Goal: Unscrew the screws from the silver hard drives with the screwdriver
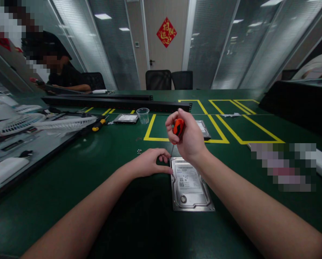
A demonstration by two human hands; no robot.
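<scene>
A silver hard drive (189, 183) with a white label lies flat on the green table in front of me. My right hand (186, 135) is wrapped round an orange and black screwdriver (178, 128), held upright. Its thin shaft runs down to the drive's far left corner; the tip is too small to make out. At the drive's left edge, my left hand (152, 162) holds it with the thumb against the side and curled fingers by that far corner. Several tiny screws (139, 151) lie loose on the table beyond my left hand.
Farther back are a clear plastic cup (143, 116), a second hard drive (125, 118), a third drive (203, 129) partly behind my right hand, and a yellow-black screwdriver (99, 124). Long black bars (117, 102) cross the table. White fan parts (66, 123) lie left; a person (60, 68) sits beyond.
</scene>
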